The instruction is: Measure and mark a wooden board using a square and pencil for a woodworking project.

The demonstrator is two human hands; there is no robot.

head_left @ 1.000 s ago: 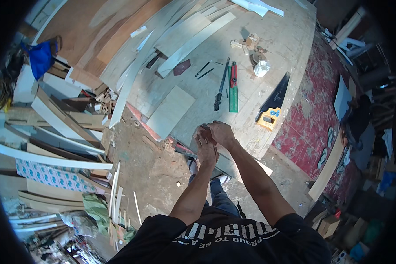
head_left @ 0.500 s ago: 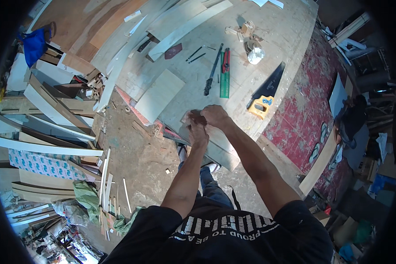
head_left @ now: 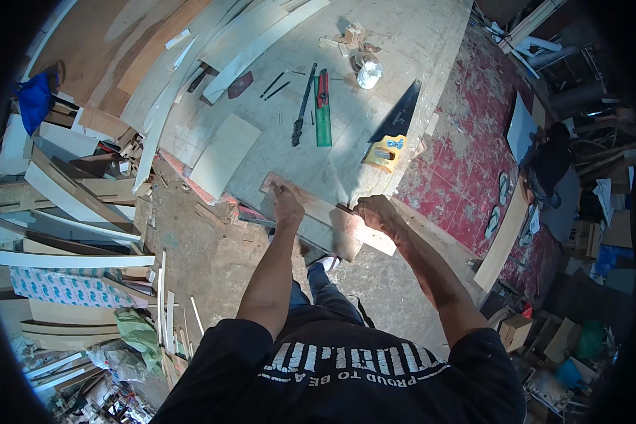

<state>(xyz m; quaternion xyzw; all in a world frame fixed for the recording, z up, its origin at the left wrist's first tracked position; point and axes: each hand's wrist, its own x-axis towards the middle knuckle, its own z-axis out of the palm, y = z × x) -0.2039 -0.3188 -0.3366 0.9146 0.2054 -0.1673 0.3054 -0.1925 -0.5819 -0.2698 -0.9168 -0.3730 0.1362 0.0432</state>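
One pale worktable (head_left: 346, 164) fills the upper middle of your frame, its near corner pointing down toward your feet. Along that near edge, at the centre of the frame, lies your long narrow board (head_left: 325, 210), sloping down to the right into a patch of bright light. Left of centre, you have a pale rectangular panel (head_left: 226, 157) lying flat. Right of centre rests a saw (head_left: 397, 116), its yellow handle nearest you. Above the board, in the upper middle, a green straightedge (head_left: 323, 128) lies beside a dark rod (head_left: 304, 106).

Your left hand (head_left: 287, 206) is on the board's left part, fingers slightly parted and reaching over it; you cannot tell whether they grip its edge. Your right hand (head_left: 378, 213) is at the board's right part, fingers curled in around a short dark stick (head_left: 344, 208), too small to identify. A white cup (head_left: 369, 75) stands at the upper middle, and two thin dark sticks (head_left: 278, 90) lie left of the rod.
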